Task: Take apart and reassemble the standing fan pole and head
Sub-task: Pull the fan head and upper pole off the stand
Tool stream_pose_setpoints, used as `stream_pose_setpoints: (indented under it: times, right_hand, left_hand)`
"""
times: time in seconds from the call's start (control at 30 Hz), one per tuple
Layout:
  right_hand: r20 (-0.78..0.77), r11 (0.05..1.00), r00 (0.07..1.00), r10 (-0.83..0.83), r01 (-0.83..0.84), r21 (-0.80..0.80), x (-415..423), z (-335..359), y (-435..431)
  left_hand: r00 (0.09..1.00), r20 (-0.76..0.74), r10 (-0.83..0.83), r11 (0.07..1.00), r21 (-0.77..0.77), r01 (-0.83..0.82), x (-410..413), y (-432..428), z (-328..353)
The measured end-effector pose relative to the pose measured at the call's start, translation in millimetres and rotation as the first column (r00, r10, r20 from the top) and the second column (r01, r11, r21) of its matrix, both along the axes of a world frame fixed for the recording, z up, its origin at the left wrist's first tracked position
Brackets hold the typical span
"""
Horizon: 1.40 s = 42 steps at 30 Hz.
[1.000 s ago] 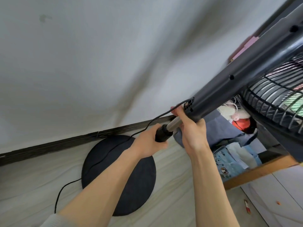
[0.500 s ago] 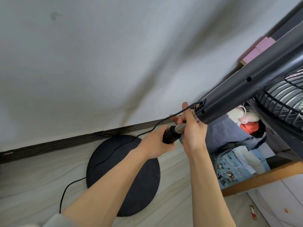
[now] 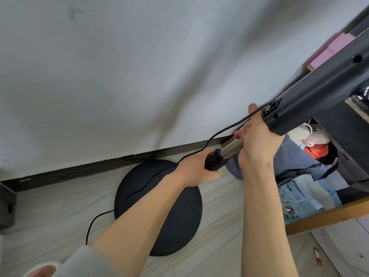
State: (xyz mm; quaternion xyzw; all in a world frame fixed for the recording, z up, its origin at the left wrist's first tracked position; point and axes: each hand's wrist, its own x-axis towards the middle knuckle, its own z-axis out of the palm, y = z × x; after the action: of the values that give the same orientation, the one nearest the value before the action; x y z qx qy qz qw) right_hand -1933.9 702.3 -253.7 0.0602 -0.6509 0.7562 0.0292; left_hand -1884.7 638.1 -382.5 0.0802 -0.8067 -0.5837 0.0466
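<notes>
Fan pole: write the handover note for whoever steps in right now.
Left hand: grips the black collar.
Right hand: curled round the silver tube, just below the fan neck.
Base: flat on the floor below; cord runs from the neck end across it.
Done: a stretch of silver tube shows bare between collar and neck.
Left: the right hand hides whether tube and neck are apart; separate them, then reassemble.
</notes>
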Motion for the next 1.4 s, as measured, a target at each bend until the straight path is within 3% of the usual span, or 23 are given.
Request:
stream_pose_setpoints:
  times: [0.23,0.4,0.57,0.93,1.1,1.4]
  right_hand:
    - [-0.052,0.994,0.993,0.106,-0.104,0.028,-0.3,1.3,13.1]
    - [0.097,0.956,0.951,0.292,-0.290,-0.035,2.1,-23.3,18.0]
    - [0.113,0.937,0.931,0.347,-0.350,0.002,1.8,-33.2,21.6]
    - [0.162,0.997,0.986,0.043,-0.053,0.061,6.2,-31.2,5.7]
    - [0.180,0.995,0.984,0.003,-0.021,0.101,11.6,-22.1,-1.3]
    - [0.079,0.997,0.997,0.013,-0.019,0.071,11.2,18.1,6.6]
  left_hand:
    - [0.999,-0.010,0.031,0.999,0.024,-0.031,0.1,6.7,-2.6]
    - [0.999,0.005,0.048,0.999,0.024,-0.048,-2.2,11.3,-5.7]
    - [0.999,0.002,0.044,0.998,0.044,-0.044,-2.7,9.1,-6.7]
    - [0.999,0.013,0.032,0.999,0.020,-0.032,-5.1,9.0,-8.0]
    - [0.999,0.009,0.042,0.999,0.033,-0.042,-0.3,4.4,-6.6]
    - [1.000,-0.019,0.020,0.998,0.063,-0.019,7.8,6.5,2.7]
